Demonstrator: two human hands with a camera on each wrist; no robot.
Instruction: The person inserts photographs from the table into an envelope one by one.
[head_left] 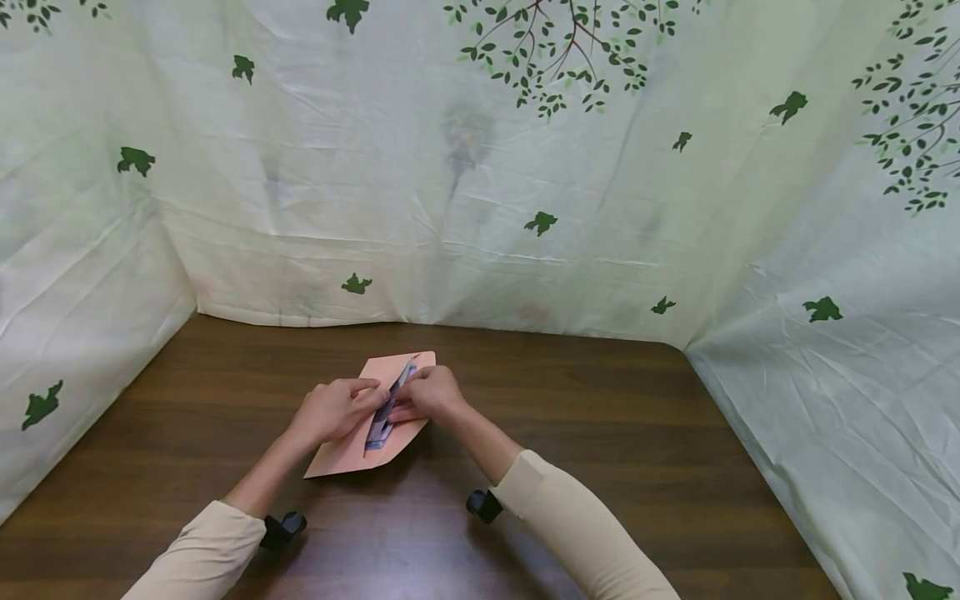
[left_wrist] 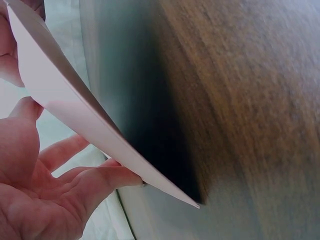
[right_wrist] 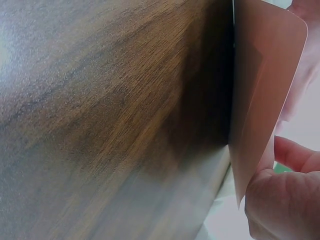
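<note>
A pink paper envelope [head_left: 341, 456] is held at a tilt above the brown table, its opening spread. Bluish-purple printed paper slips that look like banknotes [head_left: 380, 429] show in the opening. My left hand [head_left: 335, 412] grips the envelope's left side, thumb near the opening; in the left wrist view, fingers of the left hand [left_wrist: 60, 187] lie along the underside of the envelope [left_wrist: 75, 110]. With its fingers in the opening, my right hand [head_left: 432, 394] pinches the slips. The right wrist view shows the right hand [right_wrist: 282, 200] beside the envelope flap [right_wrist: 265, 65]; the slips are hidden there.
The wooden table [head_left: 600, 433] spreads under both arms. White cloth [head_left: 300, 208] with green leaf prints hangs behind it and at both sides. Dark wrist devices [head_left: 282, 530] sit below both wrists.
</note>
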